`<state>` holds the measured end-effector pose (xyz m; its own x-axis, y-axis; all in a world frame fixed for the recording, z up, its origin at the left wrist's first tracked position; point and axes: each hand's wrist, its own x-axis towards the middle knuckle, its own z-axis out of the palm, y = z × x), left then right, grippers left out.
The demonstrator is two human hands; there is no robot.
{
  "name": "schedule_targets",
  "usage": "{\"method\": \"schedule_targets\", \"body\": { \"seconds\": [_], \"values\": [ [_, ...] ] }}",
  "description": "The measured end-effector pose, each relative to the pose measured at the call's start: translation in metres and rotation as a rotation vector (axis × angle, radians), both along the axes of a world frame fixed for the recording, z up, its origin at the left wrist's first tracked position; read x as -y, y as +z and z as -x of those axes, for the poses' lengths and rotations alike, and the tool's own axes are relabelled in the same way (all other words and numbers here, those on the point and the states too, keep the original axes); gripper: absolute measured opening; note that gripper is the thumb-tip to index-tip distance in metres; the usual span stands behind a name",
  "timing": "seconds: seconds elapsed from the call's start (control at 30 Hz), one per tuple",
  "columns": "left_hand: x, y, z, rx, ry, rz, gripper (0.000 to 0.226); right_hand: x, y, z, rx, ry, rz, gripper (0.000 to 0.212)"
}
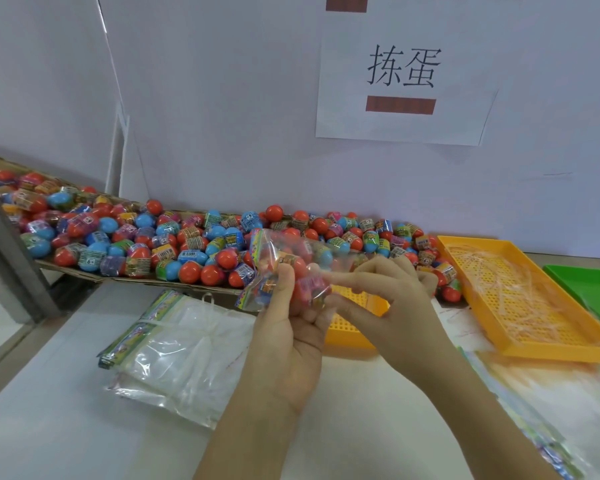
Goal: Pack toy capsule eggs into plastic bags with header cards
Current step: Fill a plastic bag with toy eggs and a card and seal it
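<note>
My left hand (291, 327) grips a clear plastic bag (284, 265) with a colourful header card and several capsule eggs inside, held above the table's middle. My right hand (385, 292) is at the bag's right end, fingers pinching the plastic near its opening. A long heap of red, blue and pink capsule eggs (174, 244) lies on flattened cardboard along the back wall. A stack of empty bags with header cards (174, 348) lies on the white table to the left of my left hand.
An orange perforated tray (534, 306) holding clear plastic strips stands at the right, with a green tray (593, 282) beyond it. A smaller orange tray (354, 327) sits behind my hands. More packed bags (520, 410) lie at the lower right. A paper sign hangs on the wall.
</note>
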<state>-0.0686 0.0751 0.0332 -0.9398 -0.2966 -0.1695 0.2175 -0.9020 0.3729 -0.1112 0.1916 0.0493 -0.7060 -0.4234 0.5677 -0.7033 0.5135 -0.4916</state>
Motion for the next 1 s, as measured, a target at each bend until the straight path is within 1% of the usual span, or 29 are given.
{"method": "schedule_targets", "body": {
  "seconds": [0.03,0.13,0.23,0.37,0.5,0.57,0.6,0.67,0.7,0.73,0.8,0.83,0.87,0.93,1.0],
  "values": [
    [-0.001,0.0,0.0,0.003,-0.008,0.0,0.03,0.0,-0.001,0.001,0.0,-0.01,-0.016,0.02],
    [-0.001,-0.001,0.0,0.04,0.002,-0.002,0.035,0.0,-0.003,0.002,0.013,0.01,-0.078,0.026],
    [0.0,-0.001,0.001,0.064,0.012,-0.001,0.041,0.005,-0.006,0.001,-0.035,-0.025,-0.011,0.022],
    [0.002,-0.001,0.0,0.088,0.026,0.0,0.045,0.01,-0.009,-0.002,-0.092,-0.02,0.028,0.028],
    [0.008,0.0,-0.002,0.066,0.037,-0.013,0.038,0.007,-0.008,-0.003,-0.114,0.024,0.061,0.027],
    [0.013,0.001,-0.003,0.061,0.035,-0.031,0.033,0.007,-0.008,-0.001,-0.079,0.096,0.134,0.021],
    [0.016,0.002,-0.003,0.049,0.035,-0.044,0.029,0.007,-0.007,0.002,-0.067,0.118,0.213,0.016],
    [0.02,0.006,-0.004,0.017,0.059,-0.074,0.031,0.01,-0.005,0.017,-0.013,0.089,0.403,0.006],
    [0.022,0.008,-0.004,0.008,0.082,-0.093,0.035,0.013,-0.003,0.029,0.054,0.051,0.452,0.009],
    [0.024,0.009,-0.004,0.002,0.107,-0.106,0.037,0.017,-0.003,0.044,0.143,0.016,0.423,0.014],
    [0.027,0.01,-0.003,0.007,0.138,-0.112,0.035,0.025,-0.008,0.073,0.305,0.002,0.21,0.019],
    [0.028,0.009,-0.003,0.021,0.146,-0.112,0.031,0.03,-0.013,0.084,0.349,0.012,0.119,0.022],
    [0.03,0.009,-0.003,0.034,0.155,-0.113,0.027,0.034,-0.019,0.093,0.355,0.017,0.032,0.025],
    [0.032,0.008,-0.002,0.044,0.167,-0.136,0.02,0.043,-0.032,0.103,0.296,0.021,-0.195,0.034],
    [0.033,0.009,-0.002,0.045,0.171,-0.161,0.019,0.05,-0.04,0.105,0.243,-0.026,-0.402,0.037]
  ]
}}
